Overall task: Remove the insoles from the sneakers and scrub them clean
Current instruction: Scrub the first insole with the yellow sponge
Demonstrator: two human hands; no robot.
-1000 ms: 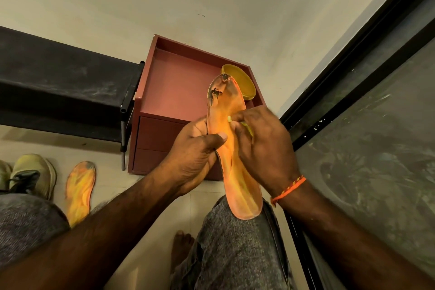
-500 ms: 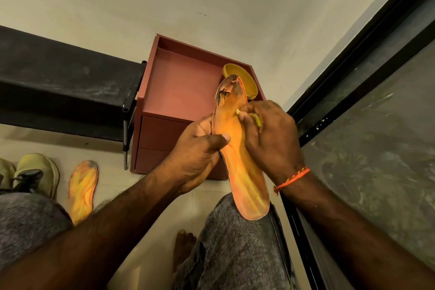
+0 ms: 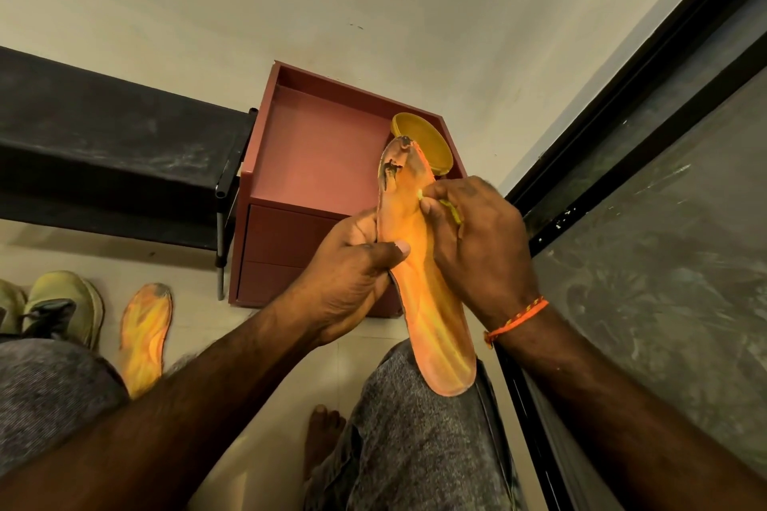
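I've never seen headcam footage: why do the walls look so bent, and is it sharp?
Head view: a wide-angle lens bows the black bench and window frame; warm, dim light; the insole and both hands look sharp, corners softer.

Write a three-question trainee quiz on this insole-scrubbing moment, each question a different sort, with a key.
1. True or false: the left hand grips the raised insole with its thumb across the front.
2. Where does the second insole lie? A) on the red cabinet B) on the floor beside the sneaker C) on the black shelf
3. Fill in: the right hand pinches a small ____-coloured scrubbing tool against the insole.

Key: 1 true; 2 B; 3 yellow.
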